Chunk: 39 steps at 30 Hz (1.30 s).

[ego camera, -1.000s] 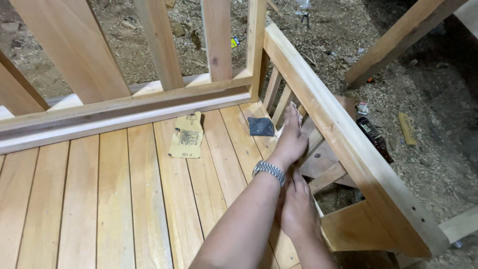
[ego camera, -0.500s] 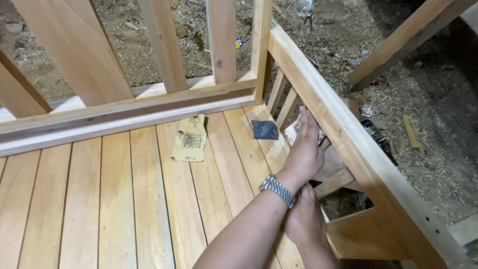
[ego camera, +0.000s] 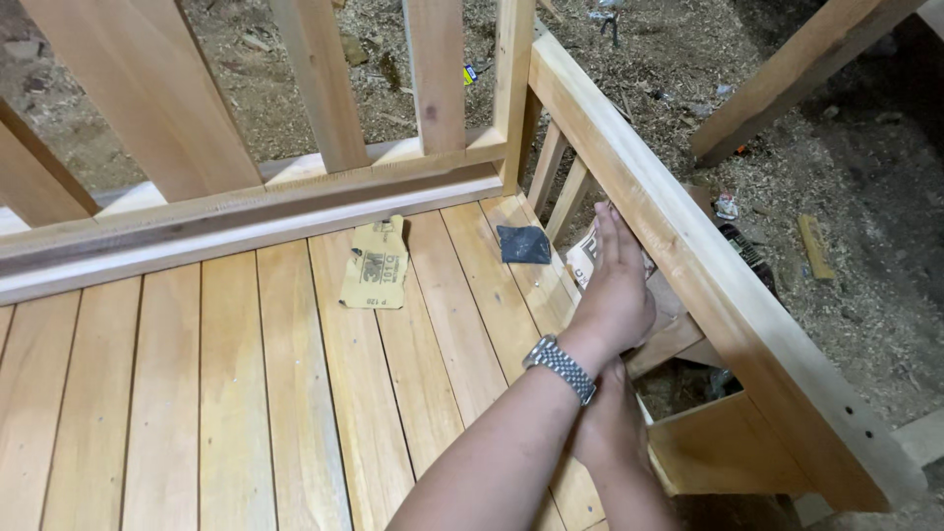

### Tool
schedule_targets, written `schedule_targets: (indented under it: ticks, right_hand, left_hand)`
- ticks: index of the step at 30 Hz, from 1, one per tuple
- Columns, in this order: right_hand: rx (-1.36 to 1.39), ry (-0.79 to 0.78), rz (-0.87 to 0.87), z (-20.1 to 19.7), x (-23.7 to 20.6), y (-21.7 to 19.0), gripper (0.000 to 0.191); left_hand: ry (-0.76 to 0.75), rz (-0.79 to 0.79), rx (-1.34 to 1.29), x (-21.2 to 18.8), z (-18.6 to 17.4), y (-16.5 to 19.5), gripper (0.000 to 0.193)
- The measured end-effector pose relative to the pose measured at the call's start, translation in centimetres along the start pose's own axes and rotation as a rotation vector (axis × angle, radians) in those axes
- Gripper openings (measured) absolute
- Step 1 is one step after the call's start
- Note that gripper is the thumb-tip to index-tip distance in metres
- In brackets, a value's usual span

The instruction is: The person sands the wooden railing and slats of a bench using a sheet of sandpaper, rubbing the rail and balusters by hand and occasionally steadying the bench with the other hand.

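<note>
A loose sheet of sandpaper (ego camera: 375,265) and a dark scrap (ego camera: 522,244) lay unmoved on the deck boards (ego camera: 177,393). The left hand (ego camera: 618,285), fingers flat, had slid forward, pressing sandpaper (ego camera: 584,258) against the rail (ego camera: 678,246); sanding seemed underway. The right hand (ego camera: 610,423) lay beneath it, grip hidden.
</note>
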State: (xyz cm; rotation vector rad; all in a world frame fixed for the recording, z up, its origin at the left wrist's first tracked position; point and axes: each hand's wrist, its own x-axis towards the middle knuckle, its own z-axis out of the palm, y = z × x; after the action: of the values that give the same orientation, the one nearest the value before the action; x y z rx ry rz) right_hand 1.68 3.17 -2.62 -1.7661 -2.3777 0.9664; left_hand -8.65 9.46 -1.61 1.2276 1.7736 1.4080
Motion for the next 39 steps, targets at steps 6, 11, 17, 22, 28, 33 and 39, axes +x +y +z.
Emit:
schedule_targets:
  ticks: [6, 11, 17, 22, 28, 33, 39]
  right_hand:
    - [-0.115, -0.056, 0.085, -1.4, -0.9, -2.5, 0.074]
    - [-0.134, -0.104, 0.132, -1.3, -1.0, -2.5, 0.075]
    - [-0.017, 0.008, 0.017, -0.2, -0.1, 0.1, 0.083]
    - [-0.052, -0.015, -0.005, -0.2, -0.4, -0.2, 0.082]
    - [-0.083, -0.027, -0.035, -1.2, -0.8, -2.2, 0.088]
    - [-0.088, -0.086, 0.070, -0.6, -0.7, -1.1, 0.068]
    - [-0.318, 0.024, -0.290, 1.3, 0.7, 1.2, 0.066]
  left_hand:
    - [0.047, 0.072, -0.217, 0.2, 0.2, -1.6, 0.092]
    - [0.085, 0.043, -0.294, -1.6, -0.6, -1.5, 0.094]
    - [0.296, 0.020, -0.284, -0.3, 1.2, -0.7, 0.090]
    - [0.214, 0.095, -0.128, -1.7, 1.2, -3.3, 0.093]
    - [0.218, 0.102, -0.237, -1.3, 0.8, -3.2, 0.088]
    - [0.238, 0.205, -0.300, -0.6, 0.8, -3.4, 0.091]
    - [0.206, 0.096, -0.293, -0.5, 0.4, -6.0, 0.090]
